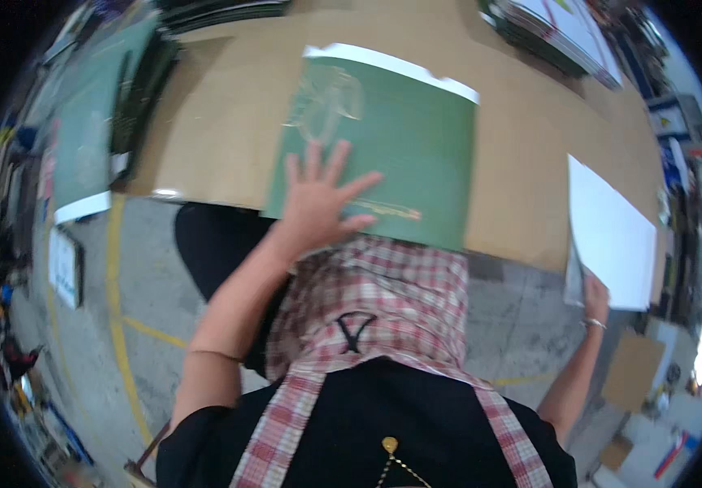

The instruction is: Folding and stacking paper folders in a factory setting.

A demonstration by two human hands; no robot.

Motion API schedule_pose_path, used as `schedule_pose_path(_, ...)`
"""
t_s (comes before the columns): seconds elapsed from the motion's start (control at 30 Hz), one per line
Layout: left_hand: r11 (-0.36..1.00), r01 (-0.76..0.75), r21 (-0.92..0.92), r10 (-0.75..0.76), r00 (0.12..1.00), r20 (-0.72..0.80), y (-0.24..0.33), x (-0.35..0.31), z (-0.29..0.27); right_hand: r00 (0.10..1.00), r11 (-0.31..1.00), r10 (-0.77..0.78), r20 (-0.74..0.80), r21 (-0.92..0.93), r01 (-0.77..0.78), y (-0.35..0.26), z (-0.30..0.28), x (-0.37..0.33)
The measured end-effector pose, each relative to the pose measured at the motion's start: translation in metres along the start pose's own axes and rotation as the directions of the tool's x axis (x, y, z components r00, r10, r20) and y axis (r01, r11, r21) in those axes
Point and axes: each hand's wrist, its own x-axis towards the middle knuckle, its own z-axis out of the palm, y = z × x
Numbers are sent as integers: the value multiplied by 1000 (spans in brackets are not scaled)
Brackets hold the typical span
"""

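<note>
In front of me a green printed sheet (416, 146) with a pale line drawing and a white strip along its far edge lies on the brown tabletop (521, 163). My left hand (318, 195) rests flat on its lower left part, fingers spread. Out to the right, my right hand (596, 299) grips the near edge of a white sheet (615, 228) at the table's right end. Something greyish shows along that sheet's left edge. The fingers' undersides are hidden beneath the sheet.
Stacks of green sheets (91, 130) stand at the table's left end, with more dark stacked sheets (221, 10) at the far left. A bundle of white and green sheets (558, 32) sits at the far right. Yellow lines (115, 285) mark the grey floor.
</note>
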Motion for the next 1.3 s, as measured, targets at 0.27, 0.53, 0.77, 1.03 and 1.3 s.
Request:
schedule_pose_path(0.27,999,49,-10,-49,999,15,47,20,16,804,862,-494,-331,-308,403,-204,37,31)
schedule_pose_path(0.53,924,-155,-351,97,979,-178,26,14,30,646,627,-761,-57,190,755,-412,66,-67)
schedule_pose_path(0.77,807,-226,-545,139,970,-197,8,-9,54,666,662,-720,-192,96,743,-324,99,-48)
schedule_pose_path(1.03,848,-502,-170,403,820,-407,89,-46,-38,639,589,-637,-431,263,764,-372,131,-82)
schedule_pose_path(1.3,977,-209,-38,198,959,-201,7,-59,-10,576,577,-700,-422,142,805,-342,116,-83)
